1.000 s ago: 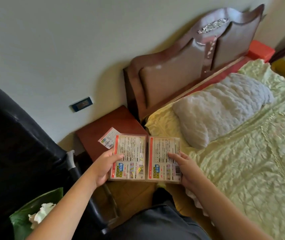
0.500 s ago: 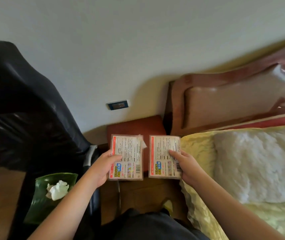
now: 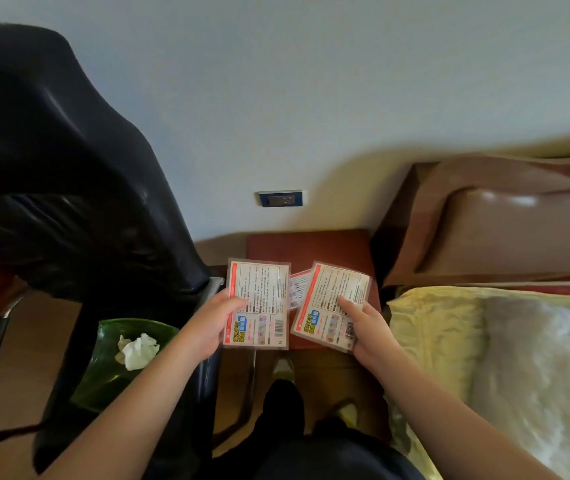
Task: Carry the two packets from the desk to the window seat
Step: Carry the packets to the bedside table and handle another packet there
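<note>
Now we count two packets | left hand (image 3: pixel 212 327) grips left packet (image 3: pixel 259 303) | right hand (image 3: pixel 368 327) grips right packet (image 3: pixel 332 304), tilted | one card (image 3: pixel 298 292) on bench (image 3: pixel 311 245) between them

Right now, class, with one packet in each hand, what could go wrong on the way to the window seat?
1. The right hand pinches the tilted right packet near one edge; it might slip.
2. The black chair and the bed crowd the path; a foot could catch.
</note>
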A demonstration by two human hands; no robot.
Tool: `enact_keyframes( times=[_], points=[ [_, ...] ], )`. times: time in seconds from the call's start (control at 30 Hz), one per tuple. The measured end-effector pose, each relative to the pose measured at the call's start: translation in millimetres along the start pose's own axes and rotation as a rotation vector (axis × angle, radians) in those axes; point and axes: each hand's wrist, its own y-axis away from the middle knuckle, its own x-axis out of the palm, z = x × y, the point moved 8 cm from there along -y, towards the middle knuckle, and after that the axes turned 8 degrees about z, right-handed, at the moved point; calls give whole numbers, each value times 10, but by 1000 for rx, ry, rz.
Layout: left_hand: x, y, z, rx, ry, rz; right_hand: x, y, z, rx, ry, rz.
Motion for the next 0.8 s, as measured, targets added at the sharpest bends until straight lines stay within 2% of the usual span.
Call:
enact_keyframes(
  times=[0.23, 0.5, 0.8],
  points=[
    [-213, -578, -166, -70, -84, 18, 89, -559, -223, 33, 7, -169],
    [-566, -1130, 47, -125, -9, -86, -122, -1286, -565, 96, -10, -390],
    [-709, -1571, 264, -135, 4, -111, -171, -2113, -986, 162, -115, -502]
  ],
)
